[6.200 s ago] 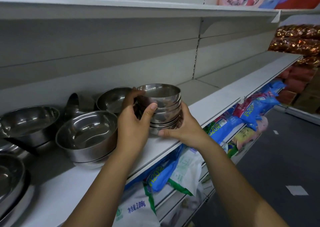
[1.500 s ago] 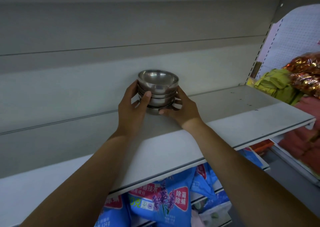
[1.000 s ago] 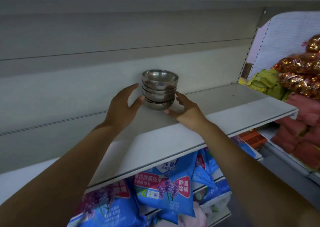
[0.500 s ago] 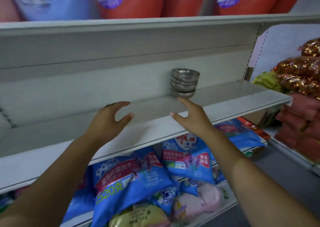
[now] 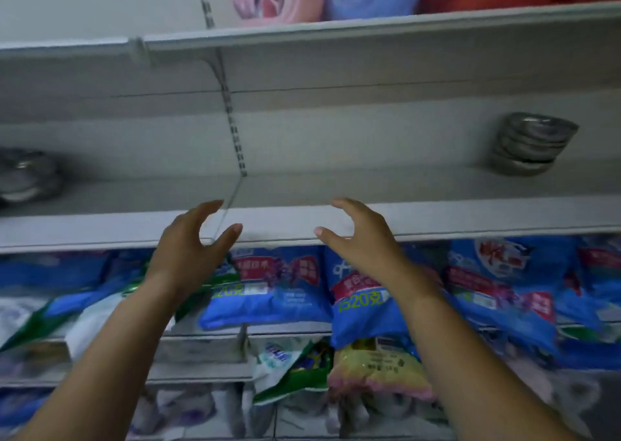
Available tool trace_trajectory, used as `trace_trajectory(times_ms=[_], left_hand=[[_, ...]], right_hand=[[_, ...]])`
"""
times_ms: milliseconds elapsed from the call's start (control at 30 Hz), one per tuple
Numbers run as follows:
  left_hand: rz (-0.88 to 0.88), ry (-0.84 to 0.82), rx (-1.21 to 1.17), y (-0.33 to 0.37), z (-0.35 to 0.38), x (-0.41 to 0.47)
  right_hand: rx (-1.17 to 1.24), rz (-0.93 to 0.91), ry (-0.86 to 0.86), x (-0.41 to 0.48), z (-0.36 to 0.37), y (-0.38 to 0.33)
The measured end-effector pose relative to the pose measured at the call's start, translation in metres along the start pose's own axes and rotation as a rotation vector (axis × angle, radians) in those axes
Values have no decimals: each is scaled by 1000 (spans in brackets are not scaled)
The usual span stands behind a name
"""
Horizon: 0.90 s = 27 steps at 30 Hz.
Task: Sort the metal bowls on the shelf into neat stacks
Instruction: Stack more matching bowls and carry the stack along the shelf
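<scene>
Stack (image 5: 531, 148) of small bowls sits far right on the shelf (image 5: 437, 185), against the back panel, nested and upright, top bowl tipped slightly. Nothing touches it.

More bowls (image 5: 27, 178) lie at the far left of the same shelf; blurred, so I cannot tell how many there are or whether they are stacked. Judgement: one stack done, the left group not yet sorted.

My left hand (image 5: 188, 255) and right hand (image 5: 363, 242) hang in front of the shelf edge near the middle, well apart from both bowl groups. Both are open, fingers curved, thumbs out, holding nothing.

Risks from here:
- Stack is narrow and tall for its base. A knock from my wrist or a bowl set down hard beside it would likely topple it.
- Smooth metal on smooth metal. A whole pile lifted with a loose grip could let the lower bowls slide out.
- Mixed sizes in one pile would not nest properly.

Surroundings: the stretch of shelf between the two groups is bare, with a seam (image 5: 232, 198) between panels and a slotted upright (image 5: 232, 121) behind it. The shelf above (image 5: 369, 37) hangs low, so headroom for a tall pile is limited. Blue bags (image 5: 268, 286) crowd the tier below; they sit under my forearms but do not block the reach. The way left looks open.
</scene>
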<state>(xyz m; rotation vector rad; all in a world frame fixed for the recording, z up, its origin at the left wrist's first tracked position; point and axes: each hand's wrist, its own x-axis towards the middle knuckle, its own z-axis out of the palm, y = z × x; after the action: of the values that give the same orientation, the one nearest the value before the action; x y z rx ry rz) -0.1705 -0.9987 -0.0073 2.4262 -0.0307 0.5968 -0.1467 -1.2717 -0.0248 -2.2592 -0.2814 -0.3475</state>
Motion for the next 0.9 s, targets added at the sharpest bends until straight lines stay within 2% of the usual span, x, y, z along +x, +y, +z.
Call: trace_trajectory(times_ms=[233,467,700,900], left_hand=[[-174,238,33,-78,-89,-22],[-307,330,118,-157,-152,-34],[-407,408,183,-240,-211,28],[-455,477,107,-303,-209,59]], right_hand=[[98,-162,-122,20,76,-74],[196,-327,-252,71,184,-165],[295,-393,-407,131,284,-232],[268,-395,-468,186,354,-260]])
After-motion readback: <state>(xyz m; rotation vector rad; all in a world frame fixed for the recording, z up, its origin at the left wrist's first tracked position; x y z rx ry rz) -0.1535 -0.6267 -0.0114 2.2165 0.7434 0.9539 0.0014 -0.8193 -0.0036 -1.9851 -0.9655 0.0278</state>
